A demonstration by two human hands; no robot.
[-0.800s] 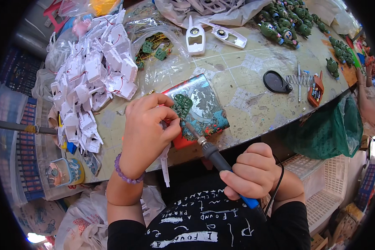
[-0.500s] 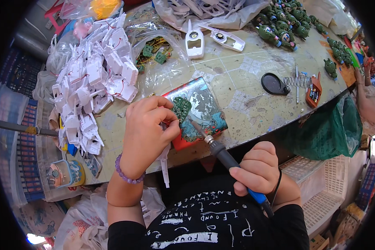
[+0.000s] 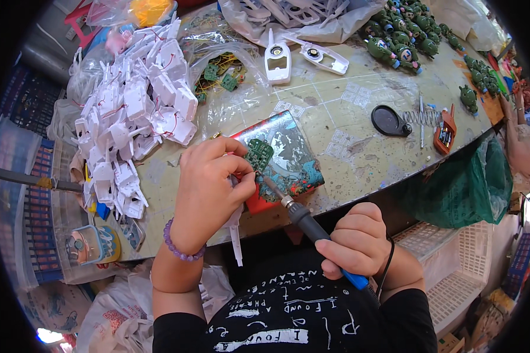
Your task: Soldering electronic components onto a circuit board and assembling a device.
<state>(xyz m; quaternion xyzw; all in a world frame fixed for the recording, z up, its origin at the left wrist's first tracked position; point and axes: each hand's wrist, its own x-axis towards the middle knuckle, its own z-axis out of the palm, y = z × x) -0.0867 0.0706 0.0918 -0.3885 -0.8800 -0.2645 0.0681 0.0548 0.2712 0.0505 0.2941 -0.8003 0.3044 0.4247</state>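
Observation:
My left hand is pinched closed on a small green circuit board, above a worn red and teal box. A slim white plastic part hangs below the same hand; most of it is hidden behind the palm. In my closed right hand is a soldering iron with a dark grip and blue rear end. Its tip reaches the lower edge of the circuit board, close to my left fingertips. Whether tip and board touch I cannot tell.
White plastic housings with red wires are heaped at left. More circuit boards lie in a clear bag. Two white housings lie at the back, near green toy figures. At right are a soldering stand's coil and an orange tool.
The soldering iron has shifted left and slightly down with my right hand, bringing its tip to the circuit board's lower edge. My left hand stays almost in place.

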